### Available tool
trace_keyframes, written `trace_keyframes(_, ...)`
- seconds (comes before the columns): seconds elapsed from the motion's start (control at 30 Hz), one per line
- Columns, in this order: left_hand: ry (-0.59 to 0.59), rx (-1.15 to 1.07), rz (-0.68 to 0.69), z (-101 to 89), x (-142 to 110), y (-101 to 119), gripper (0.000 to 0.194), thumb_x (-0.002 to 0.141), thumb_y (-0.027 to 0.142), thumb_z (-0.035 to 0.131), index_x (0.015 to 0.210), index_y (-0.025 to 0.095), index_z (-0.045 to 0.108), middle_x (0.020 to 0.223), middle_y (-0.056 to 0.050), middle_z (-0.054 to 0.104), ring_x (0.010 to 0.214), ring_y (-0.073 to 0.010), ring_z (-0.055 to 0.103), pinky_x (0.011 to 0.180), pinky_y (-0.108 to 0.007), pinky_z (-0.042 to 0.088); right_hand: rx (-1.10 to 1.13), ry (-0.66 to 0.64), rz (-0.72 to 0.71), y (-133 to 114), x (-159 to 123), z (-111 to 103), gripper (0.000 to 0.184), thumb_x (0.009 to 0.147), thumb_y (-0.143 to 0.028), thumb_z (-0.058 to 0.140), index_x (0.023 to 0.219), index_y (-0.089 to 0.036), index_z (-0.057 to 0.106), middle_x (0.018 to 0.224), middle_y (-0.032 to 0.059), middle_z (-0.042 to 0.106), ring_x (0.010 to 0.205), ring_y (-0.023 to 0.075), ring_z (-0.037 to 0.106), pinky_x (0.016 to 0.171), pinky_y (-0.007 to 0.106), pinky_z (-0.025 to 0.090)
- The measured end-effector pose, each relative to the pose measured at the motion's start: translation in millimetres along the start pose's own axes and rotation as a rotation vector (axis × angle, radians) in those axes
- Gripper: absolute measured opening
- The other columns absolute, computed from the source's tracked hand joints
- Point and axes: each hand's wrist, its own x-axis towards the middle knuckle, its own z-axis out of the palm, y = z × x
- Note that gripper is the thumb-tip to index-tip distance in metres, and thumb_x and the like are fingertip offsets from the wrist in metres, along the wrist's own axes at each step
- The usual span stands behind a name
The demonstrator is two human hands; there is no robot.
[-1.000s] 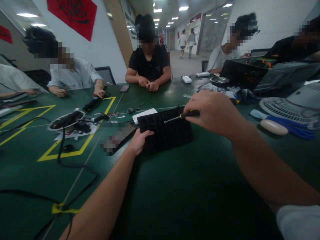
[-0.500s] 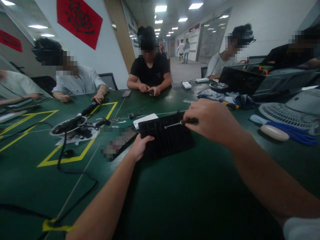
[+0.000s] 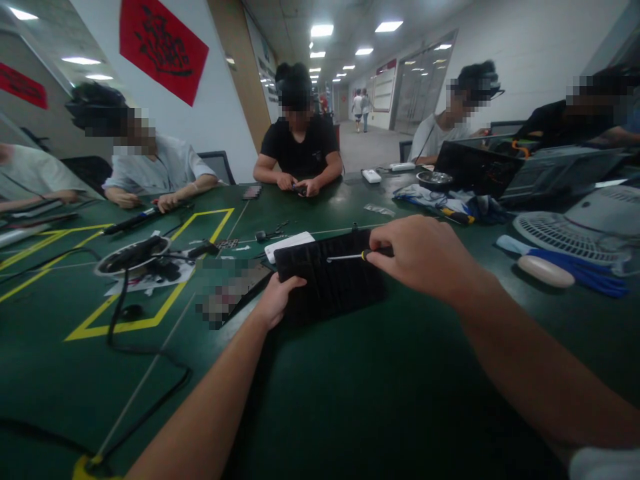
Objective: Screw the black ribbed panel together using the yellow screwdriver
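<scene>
A flat black ribbed panel (image 3: 333,283) lies on the green table (image 3: 350,400) in front of me. My left hand (image 3: 277,299) grips its near-left corner, fingers curled over the edge. My right hand (image 3: 423,257) is closed around a small screwdriver (image 3: 357,255) with a black and yellow handle. Its thin metal shaft points left, and the tip hovers over or rests on the panel's upper middle.
A white card (image 3: 289,244) and small parts lie just behind the panel. Black cables (image 3: 145,353) and a round dish of tools (image 3: 131,257) sit left inside yellow tape lines. A fan grille (image 3: 570,230), blue gloves (image 3: 580,270) and an open laptop (image 3: 477,167) stand right. Several people sit around the table.
The view has tilted upward slightly, so everything sits lower in the picture. My hands keep their hold on the panel and screwdriver. The person at the left has moved a hand along the table.
</scene>
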Motion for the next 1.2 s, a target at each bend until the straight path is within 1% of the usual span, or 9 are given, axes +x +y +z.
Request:
trace_keyframes(0.1, 0.007, 0.001, -0.009, -1.7, 1.1, -1.4, 0.043, 0.056, 0.023, 0.085, 0.098, 0.017, 0.075, 0.096, -0.007, 0.082, 0.093, -0.0292, 0.078, 0.083, -0.041, 0.063, -0.018, -0.016, 0.019, 0.3, -0.2, 0.2, 0.02, 0.097, -0.037, 0.062, 0.094, -0.027, 0.079, 0.091, 0.0041, 0.078, 0.08, 0.0234, 0.064, 0.061, 0.034, 0.025)
trace_keyframes(0.23, -0.008, -0.003, -0.012, -2.7, 1.8, -2.3, 0.041, 0.057, 0.023, 0.085, 0.096, 0.017, 0.075, 0.096, -0.007, 0.082, 0.093, -0.0289, 0.078, 0.082, -0.04, 0.063, -0.023, -0.045, 0.0, 1.0, -0.6, 1.6, 0.02, 0.1, -0.035, 0.059, 0.102, -0.029, 0.078, 0.098, 0.004, 0.079, 0.084, 0.0245, 0.067, 0.061, 0.034, 0.025)
trace_keyframes(0.43, -0.014, -0.006, 0.004, -0.3, 0.3, -0.5, 0.04, 0.056, 0.023, 0.085, 0.095, 0.017, 0.076, 0.092, -0.007, 0.081, 0.09, -0.0286, 0.077, 0.084, -0.042, 0.063, -0.05, -0.15, 0.017, 0.0, -2.1, 1.1, 0.023, 0.104, -0.037, 0.053, 0.112, -0.03, 0.073, 0.099, 0.0066, 0.079, 0.084, 0.026, 0.069, 0.061, 0.033, 0.024)
trace_keyframes(0.57, -0.006, -0.011, -0.003, 0.8, -0.5, 0.2, 0.042, 0.056, 0.023, 0.085, 0.096, 0.017, 0.075, 0.093, -0.007, 0.081, 0.088, -0.0275, 0.077, 0.082, -0.04, 0.063, -0.028, -0.12, 0.016, 0.3, -1.5, 0.6, 0.021, 0.103, -0.038, 0.056, 0.106, -0.029, 0.075, 0.098, 0.0055, 0.079, 0.085, 0.0266, 0.069, 0.061, 0.034, 0.025)
trace_keyframes(0.67, 0.004, -0.004, -0.001, 0.3, 0.3, -0.7, 0.041, 0.056, 0.023, 0.085, 0.095, 0.017, 0.075, 0.091, -0.006, 0.081, 0.085, -0.0263, 0.077, 0.078, -0.037, 0.062, -0.003, -0.092, 0.008, 2.2, -1.0, 1.0, 0.014, 0.097, -0.037, 0.065, 0.103, -0.029, 0.076, 0.099, 0.0037, 0.079, 0.087, 0.0261, 0.069, 0.062, 0.034, 0.027)
trace_keyframes(0.77, 0.01, 0.002, 0.0, -1.0, 1.9, -1.9, 0.038, 0.056, 0.024, 0.085, 0.092, 0.018, 0.074, 0.087, -0.005, 0.08, 0.083, -0.0273, 0.077, 0.075, -0.038, 0.062, -0.006, -0.082, -0.008, 4.4, -0.9, 1.1, 0.017, 0.089, -0.027, 0.072, 0.106, -0.029, 0.075, 0.105, 0.0035, 0.079, 0.092, 0.0266, 0.069, 0.064, 0.034, 0.029)
trace_keyframes(0.87, 0.002, 0.012, 0.005, -1.9, 3.3, -2.3, 0.039, 0.056, 0.024, 0.085, 0.093, 0.018, 0.075, 0.088, -0.005, 0.08, 0.085, -0.0281, 0.077, 0.076, -0.039, 0.063, -0.017, -0.084, -0.021, 5.2, -1.0, 0.5, 0.022, 0.087, -0.02, 0.069, 0.106, -0.028, 0.075, 0.108, 0.0038, 0.078, 0.095, 0.0277, 0.069, 0.065, 0.035, 0.03)
trace_keyframes(1.0, -0.012, 0.008, 0.008, -1.7, 4.1, -2.3, 0.041, 0.055, 0.025, 0.085, 0.094, 0.017, 0.075, 0.093, -0.006, 0.08, 0.091, -0.0294, 0.078, 0.083, -0.042, 0.064, -0.017, -0.08, -0.009, 4.9, -0.3, -0.3, 0.02, 0.088, -0.023, 0.066, 0.103, -0.028, 0.078, 0.106, 0.0045, 0.078, 0.094, 0.028, 0.069, 0.065, 0.036, 0.032)
trace_keyframes(1.2, -0.014, 0.018, 0.007, -0.9, 3.2, -2.7, 0.044, 0.055, 0.027, 0.086, 0.097, 0.017, 0.075, 0.094, -0.007, 0.08, 0.09, -0.0312, 0.078, 0.087, -0.048, 0.063, -0.015, -0.052, 0.029, 6.6, 1.7, -0.4, 0.024, 0.089, -0.03, 0.065, 0.105, -0.029, 0.083, 0.106, 0.0069, 0.08, 0.094, 0.0288, 0.069, 0.068, 0.036, 0.038)
